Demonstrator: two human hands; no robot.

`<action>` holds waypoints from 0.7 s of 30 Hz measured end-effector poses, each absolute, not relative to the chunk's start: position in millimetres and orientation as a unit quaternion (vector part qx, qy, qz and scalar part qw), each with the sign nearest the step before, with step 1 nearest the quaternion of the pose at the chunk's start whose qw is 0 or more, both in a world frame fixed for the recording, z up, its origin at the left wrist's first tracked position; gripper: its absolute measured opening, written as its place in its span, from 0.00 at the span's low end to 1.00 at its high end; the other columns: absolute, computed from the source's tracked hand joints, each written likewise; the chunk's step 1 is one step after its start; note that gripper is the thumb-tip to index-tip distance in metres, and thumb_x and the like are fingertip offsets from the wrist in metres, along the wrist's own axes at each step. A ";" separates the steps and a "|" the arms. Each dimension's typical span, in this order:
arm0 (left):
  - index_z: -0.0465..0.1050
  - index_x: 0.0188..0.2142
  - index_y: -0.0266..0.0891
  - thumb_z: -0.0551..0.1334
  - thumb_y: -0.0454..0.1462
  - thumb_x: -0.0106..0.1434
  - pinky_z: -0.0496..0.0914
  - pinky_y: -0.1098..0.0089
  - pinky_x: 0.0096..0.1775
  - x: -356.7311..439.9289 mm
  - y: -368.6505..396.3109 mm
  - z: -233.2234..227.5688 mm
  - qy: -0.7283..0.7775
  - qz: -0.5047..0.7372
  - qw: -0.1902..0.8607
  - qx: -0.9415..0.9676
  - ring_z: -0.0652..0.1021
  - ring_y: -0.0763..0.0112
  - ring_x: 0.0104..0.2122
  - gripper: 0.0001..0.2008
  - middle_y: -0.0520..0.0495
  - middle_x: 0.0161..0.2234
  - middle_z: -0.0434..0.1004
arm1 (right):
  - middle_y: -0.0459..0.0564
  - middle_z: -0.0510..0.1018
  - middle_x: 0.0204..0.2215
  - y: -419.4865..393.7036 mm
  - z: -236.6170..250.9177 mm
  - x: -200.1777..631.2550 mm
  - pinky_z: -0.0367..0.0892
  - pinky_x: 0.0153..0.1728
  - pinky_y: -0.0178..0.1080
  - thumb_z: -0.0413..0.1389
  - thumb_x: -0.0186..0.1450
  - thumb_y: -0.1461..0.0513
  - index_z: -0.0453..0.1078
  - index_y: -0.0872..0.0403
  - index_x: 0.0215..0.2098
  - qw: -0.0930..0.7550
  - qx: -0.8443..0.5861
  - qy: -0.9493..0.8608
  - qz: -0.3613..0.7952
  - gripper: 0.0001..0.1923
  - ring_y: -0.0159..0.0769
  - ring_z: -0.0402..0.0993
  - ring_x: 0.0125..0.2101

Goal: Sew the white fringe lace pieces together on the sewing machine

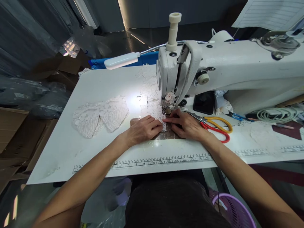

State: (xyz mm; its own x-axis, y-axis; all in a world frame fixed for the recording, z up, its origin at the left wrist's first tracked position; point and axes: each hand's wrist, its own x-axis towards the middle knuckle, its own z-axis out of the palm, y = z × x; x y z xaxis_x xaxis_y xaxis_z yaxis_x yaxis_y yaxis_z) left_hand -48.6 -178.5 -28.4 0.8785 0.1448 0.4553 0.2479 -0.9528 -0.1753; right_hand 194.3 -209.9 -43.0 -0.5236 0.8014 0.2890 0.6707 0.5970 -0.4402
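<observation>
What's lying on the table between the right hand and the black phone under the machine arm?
In the head view, scissors with one yellow and one red handle lie between the right hand and the phone, blades pointing toward the needle area.

Openwork white lace [152, 101], rough-textured, lies on a smooth, slightly glossy white tabletop [99, 85]. Machine [237, 69]: glossy painted metal. Scissors [215, 125]: shiny plastic handles, metal blades.
</observation>
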 end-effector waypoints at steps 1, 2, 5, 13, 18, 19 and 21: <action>0.73 0.37 0.36 0.58 0.27 0.67 0.73 0.68 0.35 -49.0 -178.9 -26.7 -0.103 -0.221 0.110 -0.964 0.76 0.70 0.32 0.06 0.47 0.37 0.79 | 0.58 0.71 0.45 -210.2 -42.5 194.4 0.70 0.44 0.49 0.53 0.66 0.65 0.75 0.49 0.54 0.233 -0.421 -0.866 0.135 0.20 0.45 0.71 0.41; 0.73 0.38 0.36 0.58 0.28 0.67 0.73 0.68 0.35 -49.3 -179.2 -24.5 -0.105 -0.216 0.099 -0.966 0.76 0.70 0.32 0.06 0.46 0.37 0.79 | 0.58 0.71 0.45 -210.6 -42.2 194.5 0.70 0.45 0.50 0.53 0.66 0.65 0.76 0.49 0.53 0.230 -0.415 -0.870 0.131 0.19 0.45 0.71 0.42; 0.75 0.40 0.35 0.58 0.32 0.67 0.74 0.66 0.37 -50.1 -177.8 -16.7 -0.100 -0.175 0.049 -0.978 0.77 0.68 0.33 0.07 0.44 0.38 0.79 | 0.58 0.72 0.44 -212.1 -42.4 194.5 0.70 0.45 0.52 0.53 0.66 0.64 0.76 0.49 0.53 0.226 -0.413 -0.876 0.107 0.19 0.47 0.70 0.43; 0.76 0.43 0.36 0.58 0.38 0.61 0.74 0.61 0.39 -54.2 -165.0 -17.4 -0.074 -0.133 -0.015 -0.988 0.76 0.63 0.34 0.13 0.41 0.43 0.77 | 0.59 0.73 0.45 -215.6 -41.8 190.9 0.71 0.43 0.50 0.52 0.68 0.62 0.75 0.50 0.54 0.195 -0.443 -0.871 0.081 0.18 0.49 0.70 0.44; 0.75 0.45 0.34 0.57 0.40 0.64 0.73 0.59 0.41 -55.7 -164.6 -24.7 -0.092 -0.142 -0.009 -0.985 0.75 0.61 0.36 0.15 0.38 0.45 0.76 | 0.60 0.74 0.43 -213.6 -38.7 184.2 0.71 0.35 0.45 0.50 0.67 0.63 0.74 0.51 0.56 0.167 -0.472 -0.864 0.052 0.21 0.50 0.71 0.41; 0.74 0.46 0.33 0.56 0.40 0.64 0.73 0.59 0.41 -55.2 -165.0 -25.5 -0.101 -0.142 -0.004 -0.985 0.75 0.61 0.36 0.16 0.37 0.46 0.76 | 0.61 0.74 0.42 -213.4 -38.1 182.8 0.70 0.34 0.45 0.50 0.67 0.63 0.74 0.52 0.56 0.162 -0.479 -0.862 0.044 0.21 0.50 0.72 0.41; 0.74 0.46 0.32 0.56 0.40 0.64 0.73 0.58 0.41 -53.8 -165.8 -26.8 -0.114 -0.143 0.000 -0.983 0.75 0.61 0.36 0.16 0.36 0.47 0.75 | 0.62 0.74 0.41 -214.0 -37.0 180.7 0.70 0.33 0.45 0.48 0.68 0.63 0.74 0.54 0.55 0.159 -0.491 -0.856 0.031 0.21 0.51 0.71 0.40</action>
State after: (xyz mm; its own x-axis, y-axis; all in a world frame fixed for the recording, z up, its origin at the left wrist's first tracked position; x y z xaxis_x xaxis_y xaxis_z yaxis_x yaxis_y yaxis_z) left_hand -53.8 -165.8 -26.8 0.9329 0.2246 0.2816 0.2248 -0.9739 0.0321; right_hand 180.7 -214.0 -37.0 -0.4685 0.8499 0.2412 0.8303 0.5169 -0.2086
